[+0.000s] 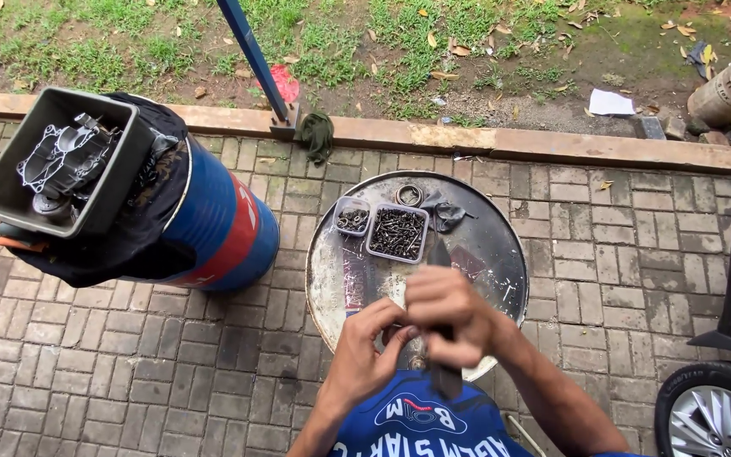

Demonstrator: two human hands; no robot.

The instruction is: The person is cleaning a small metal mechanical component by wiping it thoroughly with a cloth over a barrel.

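Above the round metal surface point(501, 254) we grip a dark, stiff, flat tool point(440, 254) in our closed right hand point(450, 317); our left hand point(367, 347) pinches its lower part. It looks rigid, light, best held mid-shaft.

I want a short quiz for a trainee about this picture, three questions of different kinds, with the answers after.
1. True or false: the right hand grips a dark flat tool over the round metal drum top.
2. Which container lies closer to the person's hands: the small tub or the larger tub of screws?
3. Multiple choice: the grey tray of machine parts rests on A) the brick paving, B) the blue and red barrel, C) the grass.

Key: 1 true. 2 the larger tub of screws. 3 B; a black cloth lies between them.
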